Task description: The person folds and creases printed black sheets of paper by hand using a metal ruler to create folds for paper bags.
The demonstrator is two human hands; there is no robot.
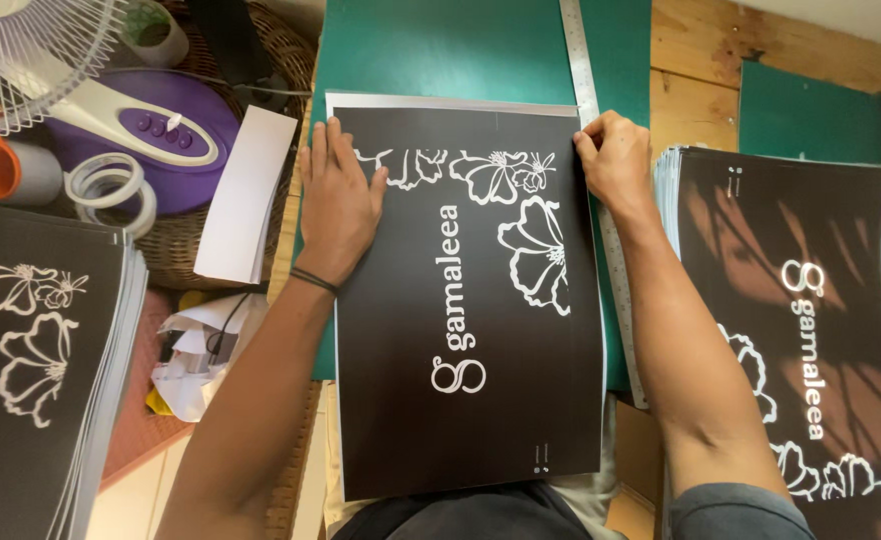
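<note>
A black printed sheet [471, 400] with white flower outlines and white lettering lies on a green cutting mat [441, 50] in front of me. My left hand [339, 195] rests flat on the sheet's upper left part, fingers apart. My right hand [613, 155] has its fingers curled at the sheet's upper right corner, against a long metal ruler [586, 85] that runs along the sheet's right edge. Whether the right hand grips anything is hidden.
A stack of the same black sheets [811, 330] lies at right, another stack [41, 350] at left. At upper left stand a wicker basket [186, 250], a purple-and-white fan base [161, 130], tape rolls [111, 190], an orange-capped roll [6, 170] and white paper [246, 195].
</note>
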